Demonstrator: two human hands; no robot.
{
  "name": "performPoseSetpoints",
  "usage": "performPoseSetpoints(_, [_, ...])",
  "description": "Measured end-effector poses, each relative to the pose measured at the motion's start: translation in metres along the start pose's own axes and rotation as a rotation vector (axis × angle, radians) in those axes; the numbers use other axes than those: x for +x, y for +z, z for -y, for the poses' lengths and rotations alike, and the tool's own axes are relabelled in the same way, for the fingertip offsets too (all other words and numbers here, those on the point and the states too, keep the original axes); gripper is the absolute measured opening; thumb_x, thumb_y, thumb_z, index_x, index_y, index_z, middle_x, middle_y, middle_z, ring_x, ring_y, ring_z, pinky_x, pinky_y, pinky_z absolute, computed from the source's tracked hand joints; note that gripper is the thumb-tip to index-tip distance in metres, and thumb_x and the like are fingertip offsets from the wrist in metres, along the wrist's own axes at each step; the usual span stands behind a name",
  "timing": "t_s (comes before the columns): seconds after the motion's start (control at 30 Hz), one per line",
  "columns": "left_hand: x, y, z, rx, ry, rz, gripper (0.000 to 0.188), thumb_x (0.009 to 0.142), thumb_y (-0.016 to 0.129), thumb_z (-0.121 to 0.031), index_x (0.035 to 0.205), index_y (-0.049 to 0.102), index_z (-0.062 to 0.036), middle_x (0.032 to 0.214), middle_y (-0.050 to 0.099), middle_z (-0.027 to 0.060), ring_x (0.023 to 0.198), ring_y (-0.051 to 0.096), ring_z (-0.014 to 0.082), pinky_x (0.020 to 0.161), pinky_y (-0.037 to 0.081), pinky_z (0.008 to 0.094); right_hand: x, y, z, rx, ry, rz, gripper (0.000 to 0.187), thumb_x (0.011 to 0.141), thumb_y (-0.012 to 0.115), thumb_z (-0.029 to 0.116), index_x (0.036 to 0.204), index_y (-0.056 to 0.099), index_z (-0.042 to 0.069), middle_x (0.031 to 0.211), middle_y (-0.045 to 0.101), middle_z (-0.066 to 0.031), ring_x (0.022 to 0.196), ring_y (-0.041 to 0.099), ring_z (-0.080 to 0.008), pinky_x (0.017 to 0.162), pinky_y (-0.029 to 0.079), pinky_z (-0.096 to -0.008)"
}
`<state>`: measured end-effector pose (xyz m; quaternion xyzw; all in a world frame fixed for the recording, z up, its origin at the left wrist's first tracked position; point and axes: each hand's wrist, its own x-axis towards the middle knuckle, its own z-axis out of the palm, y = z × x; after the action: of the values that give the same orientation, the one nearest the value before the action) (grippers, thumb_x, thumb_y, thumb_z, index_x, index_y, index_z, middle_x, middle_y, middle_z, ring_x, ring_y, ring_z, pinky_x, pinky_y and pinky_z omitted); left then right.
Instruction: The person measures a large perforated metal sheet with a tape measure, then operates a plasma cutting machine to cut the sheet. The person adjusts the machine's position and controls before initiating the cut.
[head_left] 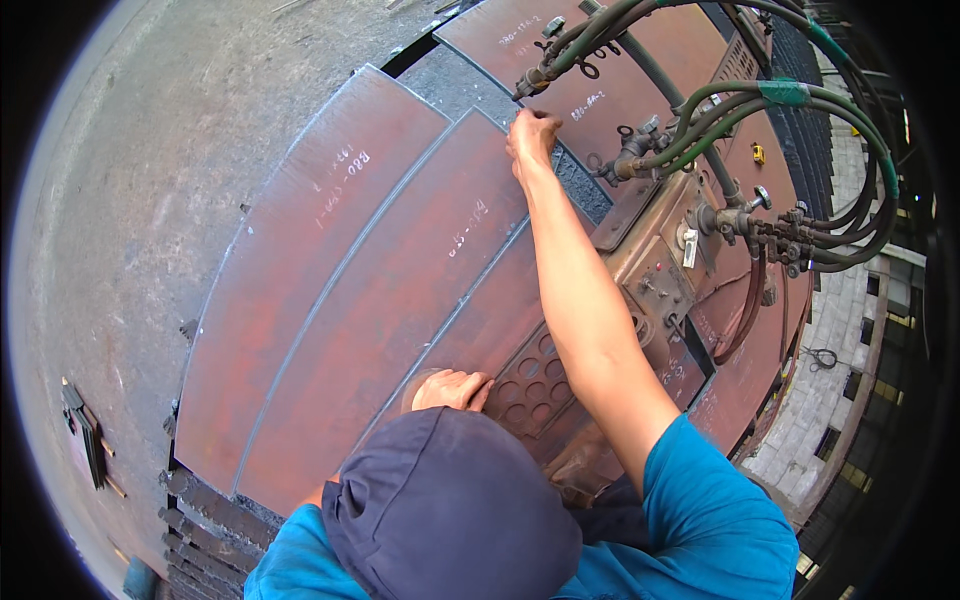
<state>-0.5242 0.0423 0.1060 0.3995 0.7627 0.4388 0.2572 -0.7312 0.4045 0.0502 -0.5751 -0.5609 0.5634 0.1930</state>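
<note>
My right arm stretches forward over the reddish-brown steel plate (430, 200), which is split by long cut lines. My right hand (533, 138) has its fingers drawn together just below the tip of a cutting torch (535, 78); whatever they may pinch is too small to make out. Nearer to me, my left hand (452, 388) rests on the plate beside a cut line. Its fingers are curled, and the underside is hidden. To the right of my right forearm stands a worn metal cutting machine (655, 285) with valves and knobs.
Green and black hoses (815, 95) arch over the machine. A perforated plate (528, 388) lies between my arms. Dark slats (215, 535) show at the lower left, and thin rods (90, 435) lie on the floor. A dark cap (450, 510) covers the lower middle.
</note>
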Motion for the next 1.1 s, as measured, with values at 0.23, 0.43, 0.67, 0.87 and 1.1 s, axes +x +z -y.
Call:
performPoseSetpoints(0.23, [0.003, 0.001, -0.006, 0.02, 0.015, -0.01, 0.01, 0.088, 0.075, -0.015, 0.086, 0.07, -0.0067, 0.072, 0.067, 0.0106, 0.068, 0.065, 0.0307, 0.066, 0.051, 0.0411, 0.027, -0.02, -0.03, -0.146, -0.194, 0.047, 0.036, 0.101, 0.052, 0.024, 0.125, 0.049, -0.002, 0.1, 0.066, -0.0213, 0.071, 0.067, -0.0268, 0.053, 0.052, -0.0394])
performPoseSetpoints(0.43, [0.004, -0.006, -0.009, 0.003, -0.011, -0.025, 0.01, 0.087, 0.076, -0.015, 0.086, 0.07, -0.0069, 0.073, 0.068, 0.0102, 0.068, 0.066, 0.0301, 0.066, 0.051, 0.0408, 0.01, 0.02, -0.004, -0.032, 0.003, 0.012, 0.031, 0.102, 0.053, 0.025, 0.115, 0.048, -0.003, 0.1, 0.066, -0.0222, 0.071, 0.069, -0.0272, 0.053, 0.053, -0.0384])
performPoseSetpoints(0.67, [-0.003, -0.004, -0.005, 0.018, -0.036, -0.011, 0.008, 0.087, 0.075, -0.014, 0.088, 0.071, -0.0071, 0.076, 0.071, 0.0102, 0.069, 0.066, 0.0306, 0.068, 0.051, 0.0409, -0.09, -0.035, -0.007, 0.099, -0.119, 0.078, 0.033, 0.103, 0.053, 0.024, 0.122, 0.037, 0.002, 0.084, 0.06, -0.0116, 0.06, 0.056, -0.0152, 0.051, 0.045, -0.0335])
performPoseSetpoints(0.87, [-0.003, -0.001, -0.004, -0.006, -0.046, -0.015, 0.01, 0.088, 0.075, -0.015, 0.089, 0.07, -0.0058, 0.077, 0.071, 0.0114, 0.07, 0.066, 0.0317, 0.068, 0.051, 0.0408, -0.225, -0.105, 0.03, -0.185, -0.26, 0.723, 0.032, 0.107, 0.054, 0.025, 0.13, 0.05, 0.004, 0.071, 0.06, -0.0052, 0.066, 0.059, -0.0147, 0.063, 0.049, -0.0325])
performPoseSetpoints(1.1, [0.037, -0.001, 0.003, -0.523, -0.354, 0.261, 0.021, 0.105, 0.061, -0.019, 0.107, 0.07, -0.0005, 0.077, 0.069, 0.0092, 0.072, 0.064, 0.0145, 0.068, 0.051, 0.032, -0.238, -0.258, 0.152, -0.561, -0.759, 0.994, 0.025, 0.106, 0.051, 0.014, 0.13, 0.055, 0.007, 0.087, 0.066, -0.0113, 0.077, 0.066, -0.0185, 0.072, 0.053, -0.0349])
